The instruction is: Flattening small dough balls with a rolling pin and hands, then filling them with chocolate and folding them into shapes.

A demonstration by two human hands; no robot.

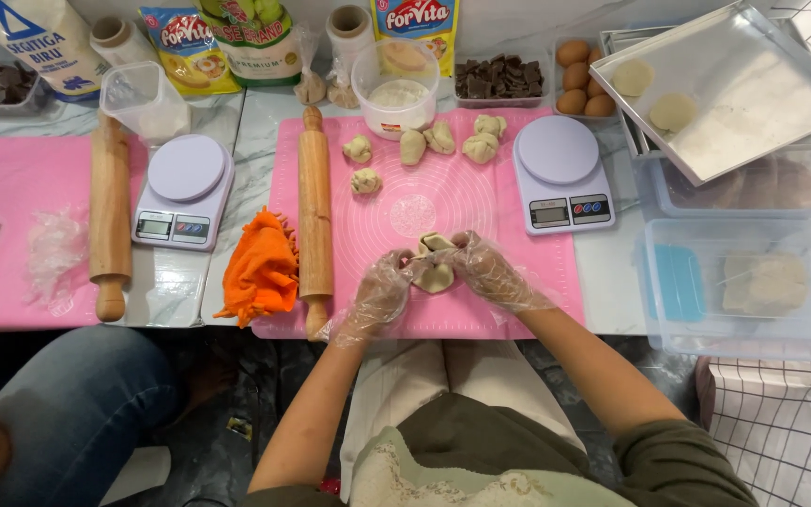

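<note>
Dough, a pale folded piece, is held just above the pink silicone baking mat, pinched between the left hand and the right hand, both in clear plastic gloves. The fingers of each hand are closed on the dough's edges from opposite sides. A neat seal is best obtained, it is judged, if the edges are gathered evenly toward the middle and pressed lightly, so the skin is not torn. White flour is held in the round clear plastic tub, dark chocolate chunks in the shallow tray, and brown eggs in the carton. Two flat dough discs are laid on the tilted metal baking tray. Pale dough sits in the clear lidded box.
</note>
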